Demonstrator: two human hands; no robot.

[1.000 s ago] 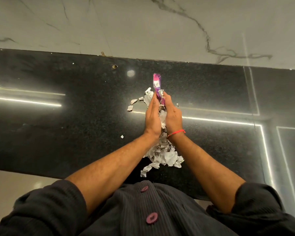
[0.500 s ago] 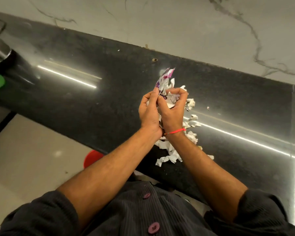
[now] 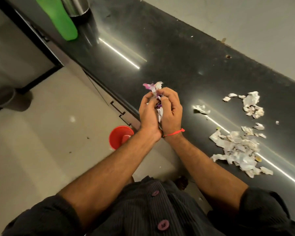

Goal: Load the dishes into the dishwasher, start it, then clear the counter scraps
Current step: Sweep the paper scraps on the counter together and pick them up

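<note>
Light, crumply stuff, probably sheds bits if squeezed loosely, so best cupped from underneath and pinched on top. Left hand (image 3: 149, 114) and right hand (image 3: 171, 113) pressed together heel to heel, fingers curled round a wad of paper scraps (image 3: 154, 90), held above the near counter (image 3: 177, 53) edge. Red bin (image 3: 120, 136) on the floor just left below. More loose scraps (image 3: 237, 149) lying on the right.

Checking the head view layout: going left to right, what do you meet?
Green bottle → red bin → left hand → right hand → scraps on the counter.
</note>
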